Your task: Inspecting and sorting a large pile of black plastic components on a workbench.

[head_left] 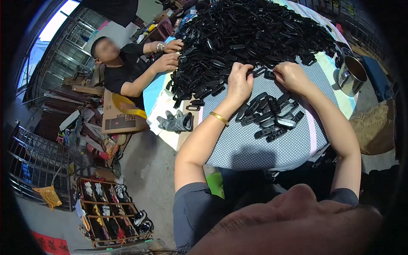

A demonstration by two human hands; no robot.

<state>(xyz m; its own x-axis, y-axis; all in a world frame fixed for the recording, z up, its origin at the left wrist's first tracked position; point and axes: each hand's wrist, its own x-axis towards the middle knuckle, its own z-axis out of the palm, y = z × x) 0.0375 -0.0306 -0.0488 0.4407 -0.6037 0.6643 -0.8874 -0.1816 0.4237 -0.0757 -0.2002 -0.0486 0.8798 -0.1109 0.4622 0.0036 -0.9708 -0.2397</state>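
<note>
At the near edge of a large heap of black plastic parts (255, 29), my two hands work close together. My left hand (241, 83), with a gold bracelet at its wrist, has its fingers closed at a small black part (257, 72). My right hand (293, 77) pinches another black plastic part (269, 75) between thumb and fingers. Between my forearms lies a smaller pile of oblong black parts (272, 114), some showing grey faces. Exactly what kind of part these are is too small to tell.
A dotted cloth covers the round table (238, 148). Left of my forearm lies a grey glove (175, 122); a metal mug (352, 76) stands at the right edge. Across on the left, another person (127, 70) has both hands at the heap. A cardboard box (123, 114) stands beside the table.
</note>
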